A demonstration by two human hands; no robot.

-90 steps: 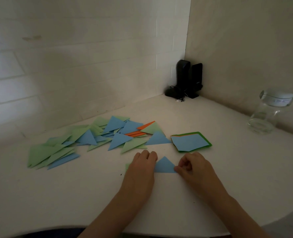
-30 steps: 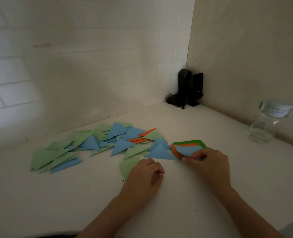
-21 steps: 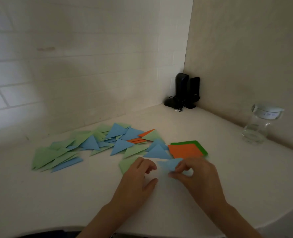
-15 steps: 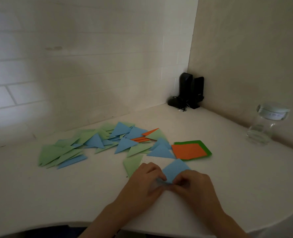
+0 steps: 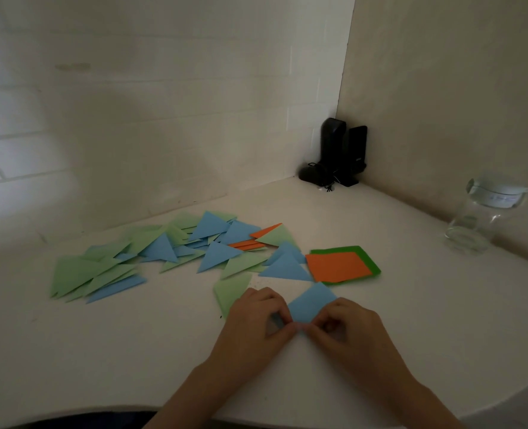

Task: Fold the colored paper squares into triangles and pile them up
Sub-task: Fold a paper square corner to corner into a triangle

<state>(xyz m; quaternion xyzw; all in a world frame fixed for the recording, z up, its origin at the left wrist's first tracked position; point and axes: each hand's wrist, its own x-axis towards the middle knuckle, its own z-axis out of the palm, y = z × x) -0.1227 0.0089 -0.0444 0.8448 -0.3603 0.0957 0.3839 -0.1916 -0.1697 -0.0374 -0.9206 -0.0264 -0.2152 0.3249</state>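
Head view, one table [image 5: 411, 320] in a dim corner.

Item 1: blue paper square [image 5: 311, 302], lying on the table as a diamond just in front of the stack. Left hand [image 5: 253, 323] and right hand [image 5: 349, 328] both pinch its near corner, fingers curled round the paper edge. Change noted: three seconds ago a finished blue triangle lay between the hands; it has since gone to the pile, and the top blue sheet has been drawn off the stack and brought forward. Judged: a fresh fold is just beginning, near corner to be carried to the far one.

Item 2: stack of unfolded squares [image 5: 338, 266], orange now on top, dark green showing below. Count of sheets cannot be told.

Item 3: pile of folded triangles [image 5: 176, 249], blue, pale green and some orange, spread loosely rather than stacked; tidying seems left to do.

Item 4: pale green triangle [image 5: 230, 292], partly under the left hand.

Hidden or unclear: the pinched corner, behind the fingertips; whether it is already lifted cannot be told. Forearms cut off below.

Also present: glass jar [image 5: 479, 224], black speakers [image 5: 340, 156].
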